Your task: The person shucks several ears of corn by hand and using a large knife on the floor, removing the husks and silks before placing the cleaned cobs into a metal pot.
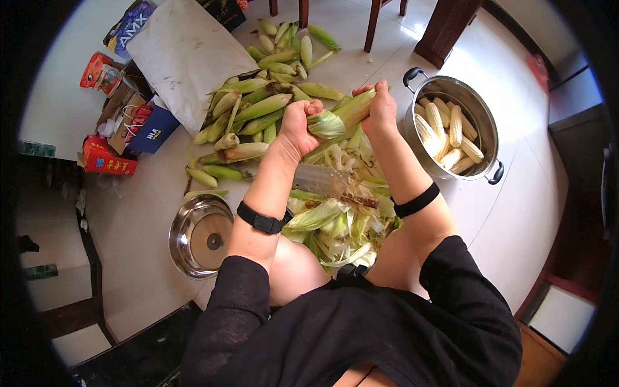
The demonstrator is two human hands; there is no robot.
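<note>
Between my hands is an ear of corn (pixel 349 112) partly wrapped in green husk. My left hand (pixel 301 125) grips the loosened husk at its left end. At the other end, my right hand (pixel 379 109) is closed around the tip. Below them a cleaver (pixel 321 179) with a wooden handle lies on a heap of stripped husks (pixel 333 227) between my legs. To the left, unhusked ears of corn (pixel 263 107) are piled on the floor. Peeled ears (pixel 454 126) lie inside a steel pot (pixel 492 109) on the right.
A steel basin (pixel 180 227) stands near my left forearm. A white sack (pixel 186 53) lies behind the corn pile, beside a blue paper bag (pixel 154 128) and a red box (pixel 106 157). Wooden chair legs (pixel 372 26) and a dark wooden post (pixel 445 34) stand at the far side.
</note>
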